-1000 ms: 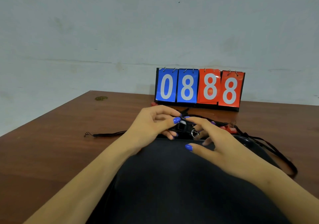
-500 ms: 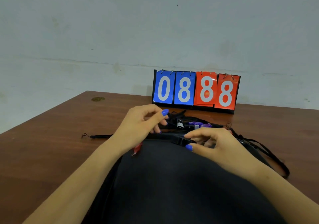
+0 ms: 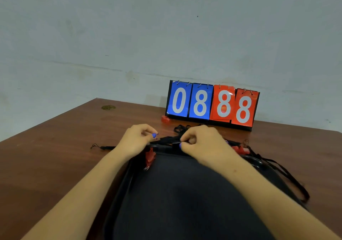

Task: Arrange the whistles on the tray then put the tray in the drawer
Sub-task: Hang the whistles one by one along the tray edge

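Near the middle of the brown wooden table (image 3: 55,156) both hands work over a tangle of black lanyards (image 3: 166,140). Left hand (image 3: 136,140) has its fingers curled, thumb and forefinger pinched together on a cord; a red whistle (image 3: 149,156) hangs just below it, over the near left corner of the black tray (image 3: 127,176). Right hand (image 3: 200,143) is also curled, pinching a black strap at its fingertips; what exactly sits under the fingers is too small to make out. Most of the tray is hidden by a dark rounded mass (image 3: 181,199) in the foreground, so only its left rim and a curved stretch of its right rim show. Behind the right wrist a second red whistle (image 3: 239,149) is partly visible, with lanyard loops (image 3: 288,178) trailing off it toward the right edge of the table. Another cord end (image 3: 101,147) lies on the wood to the left. A small red piece (image 3: 165,119) sits beside the flip scoreboard (image 3: 212,104) reading 08 88, which stands against the wall (image 3: 166,27). No drawer is in view.
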Demonstrator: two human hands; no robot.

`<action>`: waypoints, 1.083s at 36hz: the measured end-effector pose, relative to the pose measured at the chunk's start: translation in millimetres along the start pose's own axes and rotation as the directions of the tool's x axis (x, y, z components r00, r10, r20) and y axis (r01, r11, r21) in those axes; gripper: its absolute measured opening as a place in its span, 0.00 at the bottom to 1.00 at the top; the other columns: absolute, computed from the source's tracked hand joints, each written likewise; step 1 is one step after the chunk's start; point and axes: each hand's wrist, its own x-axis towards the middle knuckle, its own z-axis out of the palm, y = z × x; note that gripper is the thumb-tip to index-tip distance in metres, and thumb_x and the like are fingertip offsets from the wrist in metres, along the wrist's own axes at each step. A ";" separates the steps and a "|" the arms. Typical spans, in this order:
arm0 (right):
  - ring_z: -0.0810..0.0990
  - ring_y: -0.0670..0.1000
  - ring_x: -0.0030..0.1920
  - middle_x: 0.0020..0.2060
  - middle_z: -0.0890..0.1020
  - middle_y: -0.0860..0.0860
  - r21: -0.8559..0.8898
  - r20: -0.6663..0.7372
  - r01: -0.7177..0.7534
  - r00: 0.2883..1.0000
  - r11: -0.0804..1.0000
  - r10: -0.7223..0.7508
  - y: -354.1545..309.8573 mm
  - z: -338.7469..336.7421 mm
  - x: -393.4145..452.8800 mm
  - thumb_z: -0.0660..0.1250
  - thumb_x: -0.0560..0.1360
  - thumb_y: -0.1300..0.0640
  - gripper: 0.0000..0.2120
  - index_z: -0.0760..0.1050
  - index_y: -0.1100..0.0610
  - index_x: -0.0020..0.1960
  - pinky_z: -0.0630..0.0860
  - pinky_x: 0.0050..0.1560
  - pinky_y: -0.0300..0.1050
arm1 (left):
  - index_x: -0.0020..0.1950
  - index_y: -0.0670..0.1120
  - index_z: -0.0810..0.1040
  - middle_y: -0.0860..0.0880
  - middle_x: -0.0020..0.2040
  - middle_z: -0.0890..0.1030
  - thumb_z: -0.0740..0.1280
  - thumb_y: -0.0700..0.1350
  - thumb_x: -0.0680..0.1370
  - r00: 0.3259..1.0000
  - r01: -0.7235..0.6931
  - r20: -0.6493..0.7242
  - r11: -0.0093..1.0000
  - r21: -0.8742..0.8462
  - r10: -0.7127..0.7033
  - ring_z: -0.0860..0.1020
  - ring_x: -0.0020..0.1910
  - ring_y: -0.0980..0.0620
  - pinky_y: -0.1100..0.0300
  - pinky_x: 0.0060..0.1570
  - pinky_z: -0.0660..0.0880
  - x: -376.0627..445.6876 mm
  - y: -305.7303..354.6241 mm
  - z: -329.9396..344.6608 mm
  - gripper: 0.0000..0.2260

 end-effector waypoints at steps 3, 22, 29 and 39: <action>0.76 0.46 0.44 0.46 0.78 0.48 -0.125 -0.026 -0.011 1.000 0.992 0.008 -5.1 23.3 7.0 0.64 0.75 0.53 0.08 0.77 0.53 0.53 0.76 0.48 0.43 | 0.42 0.48 0.81 0.49 0.41 0.84 0.68 0.39 0.75 0.996 0.041 0.086 0.999 -0.024 -0.038 0.80 0.43 0.52 0.60 0.47 0.75 1.4 -5.9 -0.6 0.05; 0.75 0.39 0.27 0.33 0.84 0.49 0.338 0.150 -0.094 0.988 0.936 0.045 11.4 57.5 -6.8 0.62 0.76 0.50 0.21 0.65 0.50 0.68 0.72 0.36 0.38 | 0.41 0.43 0.84 0.51 0.37 0.83 0.70 0.41 0.73 0.980 0.155 0.137 0.986 -0.061 -0.145 0.79 0.39 0.55 0.64 0.42 0.72 3.0 -14.5 -5.7 0.03; 0.76 0.45 0.47 0.40 0.76 0.43 0.092 0.161 -0.038 0.987 0.995 0.023 13.8 50.5 -7.1 0.66 0.72 0.46 0.19 0.70 0.45 0.62 0.76 0.52 0.47 | 0.40 0.41 0.84 0.54 0.38 0.83 0.70 0.40 0.73 0.979 0.149 0.149 0.987 -0.059 -0.139 0.79 0.40 0.57 0.66 0.40 0.71 4.4 -15.8 -7.1 0.04; 0.70 0.46 0.62 0.61 0.71 0.44 -0.044 0.174 0.012 0.985 0.999 -0.004 12.3 48.1 -8.9 0.65 0.72 0.40 0.26 0.68 0.44 0.68 0.70 0.60 0.43 | 0.42 0.44 0.84 0.54 0.43 0.82 0.68 0.40 0.74 0.956 0.181 0.248 0.981 -0.068 -0.159 0.78 0.45 0.56 0.58 0.52 0.71 6.1 -15.8 -11.6 0.05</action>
